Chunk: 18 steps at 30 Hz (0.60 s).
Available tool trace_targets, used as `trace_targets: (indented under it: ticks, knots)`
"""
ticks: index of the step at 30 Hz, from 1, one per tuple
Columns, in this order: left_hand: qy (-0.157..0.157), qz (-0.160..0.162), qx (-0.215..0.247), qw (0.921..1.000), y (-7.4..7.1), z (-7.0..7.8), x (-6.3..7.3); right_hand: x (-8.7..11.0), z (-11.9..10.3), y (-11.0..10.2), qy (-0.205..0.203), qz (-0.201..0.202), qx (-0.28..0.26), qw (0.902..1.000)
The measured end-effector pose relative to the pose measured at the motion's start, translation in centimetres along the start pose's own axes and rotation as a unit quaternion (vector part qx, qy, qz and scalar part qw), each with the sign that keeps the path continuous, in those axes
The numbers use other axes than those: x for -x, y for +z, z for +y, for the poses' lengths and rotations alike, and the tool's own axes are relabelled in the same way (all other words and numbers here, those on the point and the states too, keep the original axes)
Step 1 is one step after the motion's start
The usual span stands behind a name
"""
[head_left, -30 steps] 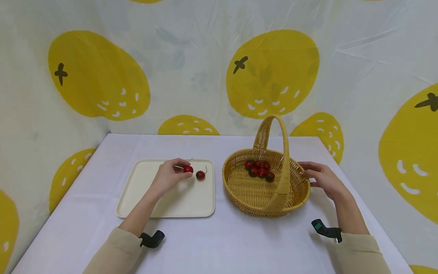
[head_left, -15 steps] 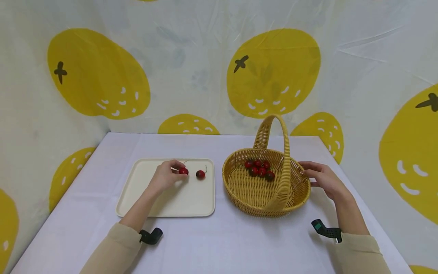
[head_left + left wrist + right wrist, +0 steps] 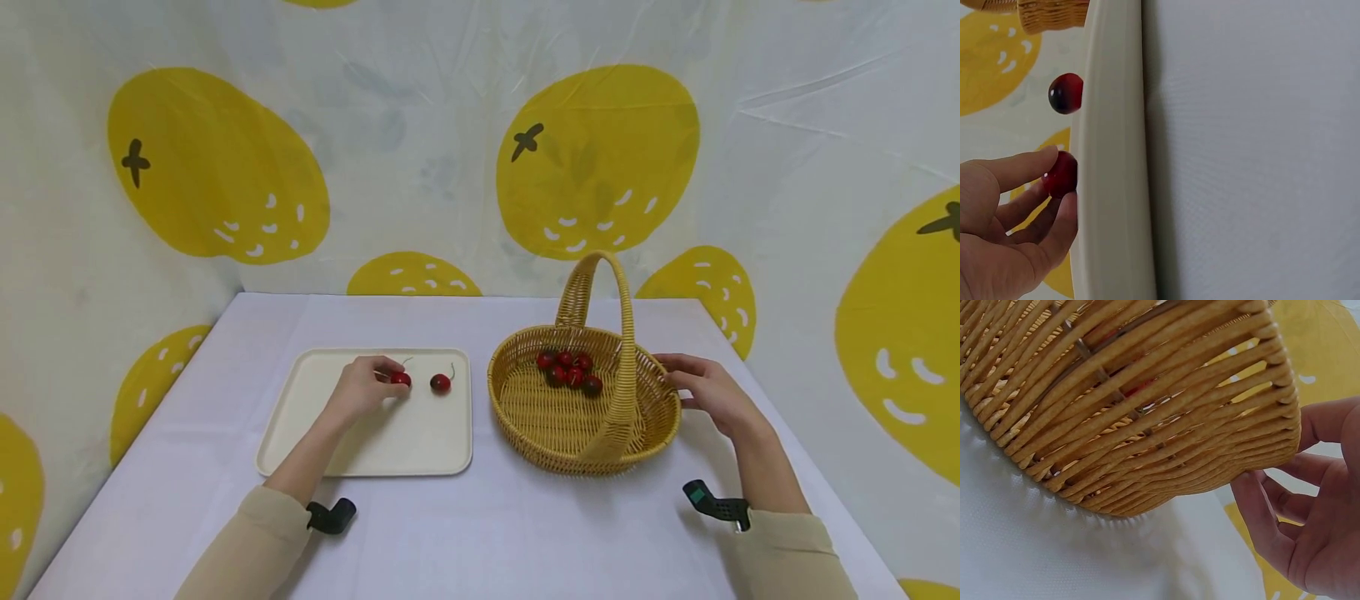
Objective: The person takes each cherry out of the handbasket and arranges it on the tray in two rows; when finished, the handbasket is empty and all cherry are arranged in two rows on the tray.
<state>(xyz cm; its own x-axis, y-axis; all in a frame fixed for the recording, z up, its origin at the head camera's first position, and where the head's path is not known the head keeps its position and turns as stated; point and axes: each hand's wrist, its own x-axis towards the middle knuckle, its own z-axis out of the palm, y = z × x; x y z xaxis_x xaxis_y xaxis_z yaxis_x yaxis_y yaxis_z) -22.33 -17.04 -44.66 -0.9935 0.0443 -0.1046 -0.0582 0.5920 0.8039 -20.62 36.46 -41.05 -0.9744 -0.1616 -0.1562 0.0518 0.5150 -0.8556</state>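
On the left, a cream tray [image 3: 315, 450] carries a dark red cherry [image 3: 440, 383] with a thin stem. Left of that cherry, my left hand [image 3: 363, 389] pinches a second cherry [image 3: 1060, 175] between thumb and fingertips, low over the tray; whether it touches the surface is hidden by the tray's rim. A yellow wicker basket [image 3: 525, 442] with a tall arched handle stands to the right. Inside it, several cherries [image 3: 573, 377] lie clustered toward the back. My right hand [image 3: 708, 390] holds the basket's right end by the rim, thumb and fingers against the weave [image 3: 1210, 444].
A white cloth [image 3: 480, 533] covers the table. Behind it hangs a pale backdrop [image 3: 420, 167] printed with big yellow fruit. The basket's handle [image 3: 626, 333] rises well above its rim. A narrow strip of cloth separates tray and basket.
My left hand, with the cherry, has moved slightly left and down toward the tray, away from the other cherry. The right hand and the basket have stayed put.
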Motion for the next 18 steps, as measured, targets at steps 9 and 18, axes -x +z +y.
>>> trace_targets:
  ticks: [9, 18]
  knots:
    - [0.004, 0.001, 0.004, 1.0000, -0.06, -0.42, -0.03, 0.00, 0.02, 0.12, 0.000, 0.006, 0.002, 1.0000]
    - [0.015, 0.004, 0.006, 0.9999, -0.04, -0.61, -0.15, 0.09, -0.08, 0.22, 0.001, 0.010, 0.005, 0.9999]
